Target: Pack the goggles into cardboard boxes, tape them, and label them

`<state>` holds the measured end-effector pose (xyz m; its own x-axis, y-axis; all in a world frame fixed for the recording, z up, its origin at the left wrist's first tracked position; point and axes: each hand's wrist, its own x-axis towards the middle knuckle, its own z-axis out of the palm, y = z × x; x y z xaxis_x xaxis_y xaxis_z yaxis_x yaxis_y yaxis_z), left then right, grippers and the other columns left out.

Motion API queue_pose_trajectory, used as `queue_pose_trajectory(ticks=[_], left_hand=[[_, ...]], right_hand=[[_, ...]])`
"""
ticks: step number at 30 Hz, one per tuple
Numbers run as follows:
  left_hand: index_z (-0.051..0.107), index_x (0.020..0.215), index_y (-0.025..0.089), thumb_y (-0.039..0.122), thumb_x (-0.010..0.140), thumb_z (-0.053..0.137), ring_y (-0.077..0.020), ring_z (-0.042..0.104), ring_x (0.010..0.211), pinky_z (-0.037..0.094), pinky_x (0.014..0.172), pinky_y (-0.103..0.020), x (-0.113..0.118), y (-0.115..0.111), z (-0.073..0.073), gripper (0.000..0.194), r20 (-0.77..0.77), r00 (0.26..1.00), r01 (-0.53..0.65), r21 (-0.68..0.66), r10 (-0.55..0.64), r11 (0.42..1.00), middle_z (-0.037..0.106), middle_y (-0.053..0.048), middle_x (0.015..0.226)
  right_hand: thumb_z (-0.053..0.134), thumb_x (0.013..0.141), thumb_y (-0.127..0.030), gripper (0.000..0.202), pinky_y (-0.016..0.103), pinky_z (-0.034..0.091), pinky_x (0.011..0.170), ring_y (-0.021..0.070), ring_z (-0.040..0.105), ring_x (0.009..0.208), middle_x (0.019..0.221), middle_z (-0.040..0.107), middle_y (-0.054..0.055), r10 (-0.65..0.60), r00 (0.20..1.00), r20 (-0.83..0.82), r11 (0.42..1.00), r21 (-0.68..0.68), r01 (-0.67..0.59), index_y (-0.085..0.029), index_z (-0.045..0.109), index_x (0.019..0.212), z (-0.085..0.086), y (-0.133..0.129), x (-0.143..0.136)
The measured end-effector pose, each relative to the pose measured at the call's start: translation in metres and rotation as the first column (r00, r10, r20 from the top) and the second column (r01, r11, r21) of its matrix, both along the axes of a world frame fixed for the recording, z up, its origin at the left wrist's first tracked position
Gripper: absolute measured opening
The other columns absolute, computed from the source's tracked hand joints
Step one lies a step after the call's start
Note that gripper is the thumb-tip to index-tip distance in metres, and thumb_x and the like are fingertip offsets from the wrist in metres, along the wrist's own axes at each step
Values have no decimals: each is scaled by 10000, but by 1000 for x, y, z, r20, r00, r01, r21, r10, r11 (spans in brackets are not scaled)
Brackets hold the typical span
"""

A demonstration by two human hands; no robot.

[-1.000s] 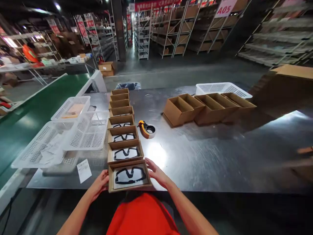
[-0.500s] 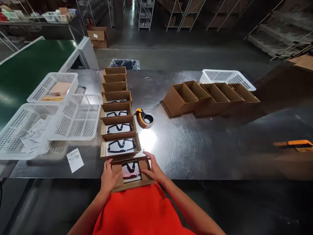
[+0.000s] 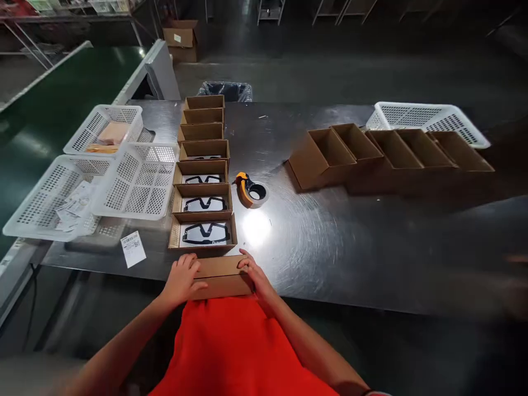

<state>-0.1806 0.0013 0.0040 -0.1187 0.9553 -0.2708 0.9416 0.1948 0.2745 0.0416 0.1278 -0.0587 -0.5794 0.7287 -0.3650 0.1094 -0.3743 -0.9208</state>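
Observation:
A small cardboard box [image 3: 220, 267] lies at the table's front edge against my body, its two long flaps folded over so that its contents are hidden. My left hand [image 3: 183, 279] grips its left end, fingers over the top flap. At the right end, my right hand [image 3: 256, 275] holds the box with fingers curled on the flap edge. Just beyond stands an open box [image 3: 175, 237] with a white box printed with a goggle-like picture [image 3: 205, 233] inside. More open boxes run behind it in a row. A tape dispenser [image 3: 250, 191] lies right of that row.
White plastic baskets [image 3: 136, 212] stand on the left, one holding paper slips. A printed label [image 3: 133, 249] lies near the front edge. Several open cardboard boxes [image 3: 317, 165] stand at right, before another white basket [image 3: 429, 113]. A green conveyor [image 3: 74, 93] runs at far left.
The long flaps of the box between my hands have been folded shut over the printed white box inside. Both hands have come onto the top. The view has shifted.

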Motion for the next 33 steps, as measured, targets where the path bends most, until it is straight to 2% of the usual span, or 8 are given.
queue_pose_trajectory(ticks=[3,7,10,16,21,26,30,33], left_hand=[[656,993,168,371,855,623,-352,512,1227,456,967,-474,4,-7,-22,248,-67,991,-104,109,111,989,585,-182,1302],[571,1302,149,485,862,587,-387,374,1378,260,1130,-566,-3,-27,-34,553,-100,995,26,193,-7,981,459,-222,1460],[409,1469,213,700,750,605,-447,231,1445,130,1138,-652,-17,-36,-33,890,-98,975,215,171,-201,962,307,-235,1561],[495,1405,342,638,776,630,-479,294,1393,253,1069,-661,-35,-41,-43,708,-65,947,322,234,-315,917,307,-217,1556],[551,1342,342,545,669,786,-481,344,1350,327,1021,-668,-32,-43,-52,742,-25,961,265,345,-274,900,195,-207,1590],[531,1360,327,432,734,769,-489,288,1389,328,1036,-689,-26,-45,-47,679,0,968,231,388,-250,892,17,-170,1635],[432,1435,359,436,726,779,-475,252,1412,312,1064,-675,-24,-45,-45,794,-9,967,238,402,-256,884,-12,-157,1641],[404,1453,362,429,704,799,-481,249,1411,284,1072,-684,-18,-40,-46,849,10,968,230,377,-252,897,-54,-160,1640]], right_hand=[[734,726,-507,348,412,311,1122,277,402,1355,1496,414,68,-59,998,-4,994,88,59,-237,668,937,1,-13,-6],[708,762,-448,672,384,386,1081,239,479,1284,1453,465,66,-107,993,-52,994,-15,107,-283,466,1366,3,-21,-15],[723,742,-418,682,369,458,1002,241,557,1168,1338,562,66,-148,987,-60,986,-81,143,-264,460,1353,7,-26,-26],[655,791,-380,512,368,528,893,246,631,1048,1171,666,78,-134,990,39,989,64,132,-217,548,1265,11,-25,-22],[582,818,-336,370,484,384,1063,312,498,1218,1250,593,176,-320,911,260,897,393,203,-130,580,1125,7,84,-20],[678,760,-285,253,516,234,1127,329,492,1213,1153,633,183,-300,894,333,840,537,82,-126,598,940,2,221,-92],[569,877,-380,281,489,280,1067,242,600,987,774,654,90,-241,901,360,844,536,11,-179,552,681,-1,245,-104],[527,872,-482,342,426,442,871,204,594,752,639,602,33,-268,901,342,851,522,56,-213,573,665,7,214,-41]])
